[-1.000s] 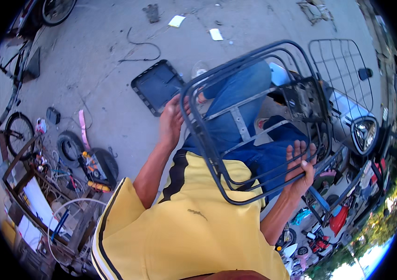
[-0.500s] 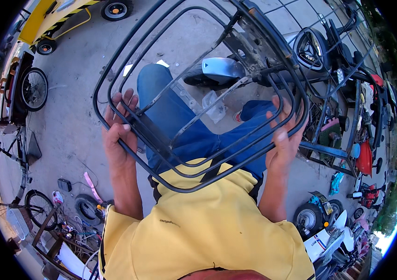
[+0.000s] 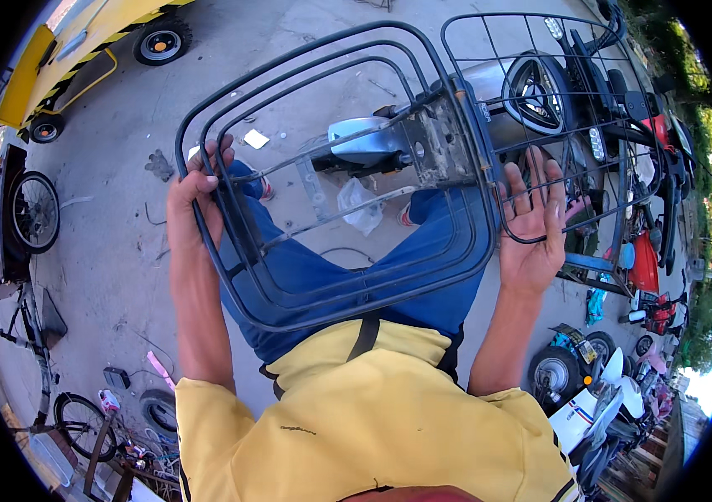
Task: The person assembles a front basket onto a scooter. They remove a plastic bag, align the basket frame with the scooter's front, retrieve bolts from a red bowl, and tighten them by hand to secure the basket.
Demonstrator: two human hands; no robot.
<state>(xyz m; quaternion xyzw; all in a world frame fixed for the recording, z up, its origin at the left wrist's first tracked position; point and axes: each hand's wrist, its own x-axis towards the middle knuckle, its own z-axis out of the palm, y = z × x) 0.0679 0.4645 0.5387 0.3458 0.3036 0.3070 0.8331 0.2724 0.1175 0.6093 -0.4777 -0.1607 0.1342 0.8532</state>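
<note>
A black metal rack [image 3: 356,325] of bent rods, with a dirty metal plate [image 3: 446,146] inside, is held over my knees. My left hand [image 3: 201,188] is closed round its left side rods, thumb on top. A black wire grid panel [image 3: 609,117] extends from the rack's right side and appears joined to it; the joint itself is hard to make out. My right hand [image 3: 535,222] is at the near corner of that panel, palm up, fingers stretched out and apart, the wire edge crossing the palm.
Beyond the rack stands a silver and black scooter [image 3: 531,92]. A clear plastic bag [image 3: 360,205] lies on the ground between my legs. A yellow cart [image 3: 80,58] is at the far left, with bicycles below it. Motorcycle parts and wheels [image 3: 555,375] crowd the right.
The rack has tilted and come lower, and its grid panel shows more fully on the right. My right hand has left the rack's rods and opened under the panel. My knees have spread.
</note>
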